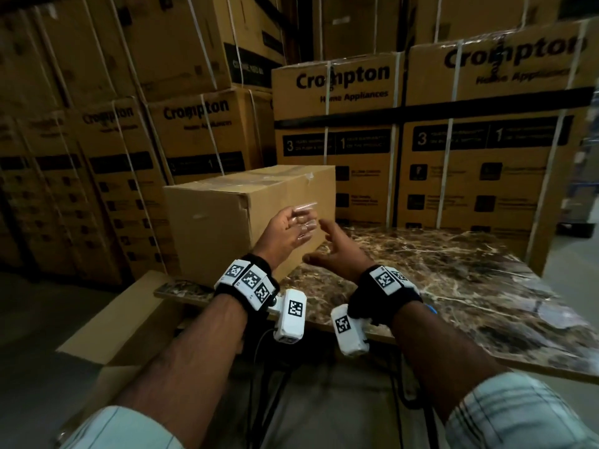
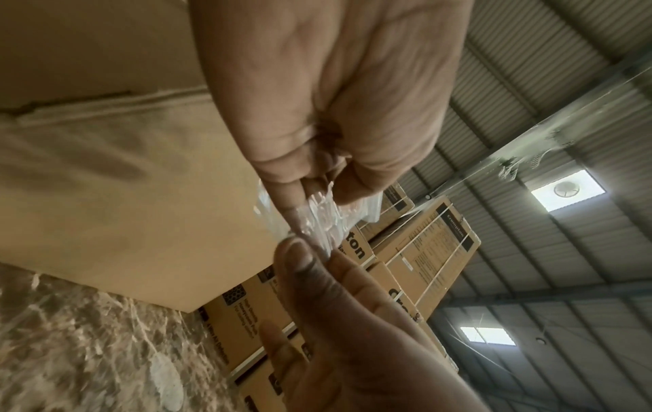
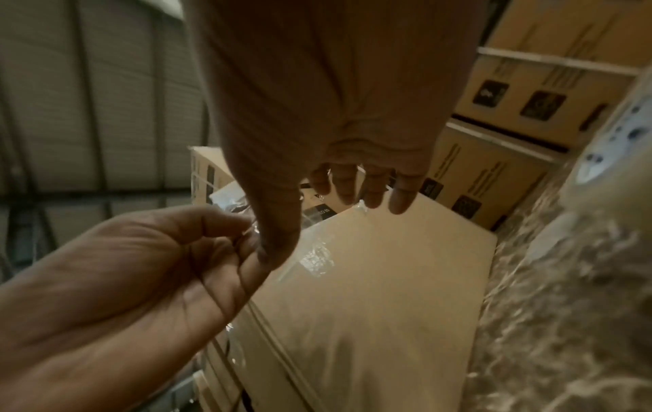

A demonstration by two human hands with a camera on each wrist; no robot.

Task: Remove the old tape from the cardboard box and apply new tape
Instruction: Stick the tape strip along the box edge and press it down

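A plain cardboard box (image 1: 227,222) stands on the left part of a marbled table (image 1: 421,270). Bits of clear old tape (image 1: 308,178) still cling to its top edge. In front of the box's right face, my left hand (image 1: 299,222) is raised palm-up, its fingers curled round a crumpled wad of clear tape (image 2: 324,220). My right hand (image 1: 334,244) is beside it with fingers spread and straight. The right hand's thumb (image 3: 279,239) touches the tape at the left hand's fingertips (image 3: 243,245). No tape roll is in view.
Tall stacks of strapped Crompton cartons (image 1: 334,124) wall in the table at the back and left. A flat cardboard sheet (image 1: 129,319) lies below the table's left front corner. Bare marble (image 1: 470,286) stretches to the right of the box.
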